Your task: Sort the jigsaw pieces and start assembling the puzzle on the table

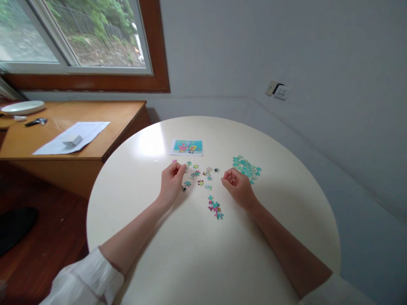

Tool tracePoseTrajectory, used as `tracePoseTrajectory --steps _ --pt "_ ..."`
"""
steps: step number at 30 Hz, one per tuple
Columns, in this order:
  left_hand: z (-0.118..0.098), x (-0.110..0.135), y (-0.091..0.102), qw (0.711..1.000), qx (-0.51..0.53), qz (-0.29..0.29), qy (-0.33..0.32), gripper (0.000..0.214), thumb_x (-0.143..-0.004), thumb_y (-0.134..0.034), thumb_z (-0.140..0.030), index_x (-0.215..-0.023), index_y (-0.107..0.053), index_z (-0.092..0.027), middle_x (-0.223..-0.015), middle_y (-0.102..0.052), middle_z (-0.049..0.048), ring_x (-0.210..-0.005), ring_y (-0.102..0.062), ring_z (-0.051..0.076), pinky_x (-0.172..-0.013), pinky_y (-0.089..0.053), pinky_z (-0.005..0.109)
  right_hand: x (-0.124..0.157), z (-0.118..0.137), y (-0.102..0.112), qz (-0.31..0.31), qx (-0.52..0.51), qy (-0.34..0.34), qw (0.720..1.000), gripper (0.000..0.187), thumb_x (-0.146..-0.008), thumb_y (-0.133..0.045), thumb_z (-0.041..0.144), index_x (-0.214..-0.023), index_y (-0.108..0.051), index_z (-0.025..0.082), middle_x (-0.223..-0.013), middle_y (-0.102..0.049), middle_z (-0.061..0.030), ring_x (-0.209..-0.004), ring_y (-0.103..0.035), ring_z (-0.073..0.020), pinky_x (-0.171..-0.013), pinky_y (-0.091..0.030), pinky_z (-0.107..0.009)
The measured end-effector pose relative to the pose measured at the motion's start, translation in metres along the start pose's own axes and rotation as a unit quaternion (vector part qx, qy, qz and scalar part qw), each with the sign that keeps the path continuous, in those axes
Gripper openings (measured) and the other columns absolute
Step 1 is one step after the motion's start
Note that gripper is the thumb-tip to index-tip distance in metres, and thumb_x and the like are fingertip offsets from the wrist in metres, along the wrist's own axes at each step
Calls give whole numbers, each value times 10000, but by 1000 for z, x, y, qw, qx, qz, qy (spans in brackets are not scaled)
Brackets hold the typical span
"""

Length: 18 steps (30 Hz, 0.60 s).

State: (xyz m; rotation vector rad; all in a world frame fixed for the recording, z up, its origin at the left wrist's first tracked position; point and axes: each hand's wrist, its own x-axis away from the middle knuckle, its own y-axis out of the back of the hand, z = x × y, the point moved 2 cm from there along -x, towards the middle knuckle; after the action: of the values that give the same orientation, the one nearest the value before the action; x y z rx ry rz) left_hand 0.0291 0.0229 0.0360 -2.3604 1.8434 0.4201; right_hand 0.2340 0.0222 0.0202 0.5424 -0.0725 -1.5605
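My left hand (pixel 171 182) is closed with thumb and fingers together, just left of loose jigsaw puzzle pieces (pixel 200 183). Whether a small piece sits in its pinch is hidden. Curled into a loose fist, my right hand (pixel 238 187) shows nothing in its fingers. It is beside a heap of turquoise puzzle pieces (pixel 246 167). Between my forearms lies a small joined puzzle section (pixel 216 207) in pink, turquoise and yellow. Beyond the loose pieces lies a reference picture (pixel 189 147) with a pink and a yellow cartoon figure on turquoise.
All the pieces lie on a round white table (pixel 203 262). At the left a wooden desk (pixel 124 114) carries a paper sheet (pixel 51 146), a small white block (pixel 72 141) and a white oval object (pixel 23 107). A wall with sockets (pixel 282 91) rises behind.
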Motion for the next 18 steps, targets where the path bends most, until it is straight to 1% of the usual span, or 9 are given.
tracePoseTrajectory --steps 3,5,7,10,12,13,16,18 --pt "-1 -1 1 1000 -9 -7 -11 300 -760 -527 -340 -541 -401 -178 -507 -365 -58 -501 -319 80 -535 -319 224 1 0 -1 11 27 11 1000 91 -676 -519 246 -636 -461 188 -506 -406 61 -449 -374 -69 -438 -317 -191" --pt "-2 -2 1 999 -27 1 -20 270 -765 -521 -327 -562 -428 -176 -521 -386 -54 -512 -340 82 -538 -325 225 2 1 -2 25 51 20 998 90 -689 -524 251 -647 -480 184 -512 -424 55 -452 -382 -70 -444 -329 -191" --pt "-1 -1 0 998 -57 22 -26 228 -768 -518 -305 -591 -463 -173 -541 -426 -45 -527 -373 88 -544 -335 229 3 2 -3 37 72 31 996 89 -703 -524 258 -664 -502 181 -512 -439 51 -448 -386 -70 -445 -335 -189" --pt "2 1 -3 988 -131 70 -45 144 -770 -514 -258 -659 -531 -168 -615 -521 -16 -580 -437 106 -586 -369 246 3 4 -4 46 89 43 994 85 -717 -508 253 -698 -536 175 -514 -463 45 -443 -403 -72 -442 -341 -187" --pt "5 4 -6 972 -195 107 -76 113 -775 -498 -214 -728 -590 -167 -710 -576 15 -661 -486 129 -652 -395 274 3 4 -3 46 98 49 993 91 -720 -502 244 -717 -555 171 -518 -474 41 -443 -413 -73 -444 -345 -188" --pt "7 6 -7 960 -228 129 -96 134 -779 -487 -192 -776 -618 -170 -765 -592 32 -720 -505 145 -694 -400 295 3 4 -3 46 101 51 992 93 -721 -500 240 -722 -561 169 -520 -478 40 -444 -416 -74 -446 -346 -188" --pt "8 13 -12 912 -325 203 -148 261 -794 -452 -155 -954 -654 -198 -937 -606 73 -884 -509 202 -781 -378 367 3 3 -3 51 110 56 991 100 -726 -498 235 -735 -571 167 -525 -488 39 -443 -418 -72 -449 -347 -187" --pt "7 17 -15 878 -379 243 -164 300 -805 -440 -156 -1008 -652 -217 -1012 -601 84 -924 -494 226 -789 -357 397 3 2 -3 58 114 56 990 107 -731 -495 237 -741 -574 165 -524 -490 39 -441 -420 -72 -449 -348 -187"
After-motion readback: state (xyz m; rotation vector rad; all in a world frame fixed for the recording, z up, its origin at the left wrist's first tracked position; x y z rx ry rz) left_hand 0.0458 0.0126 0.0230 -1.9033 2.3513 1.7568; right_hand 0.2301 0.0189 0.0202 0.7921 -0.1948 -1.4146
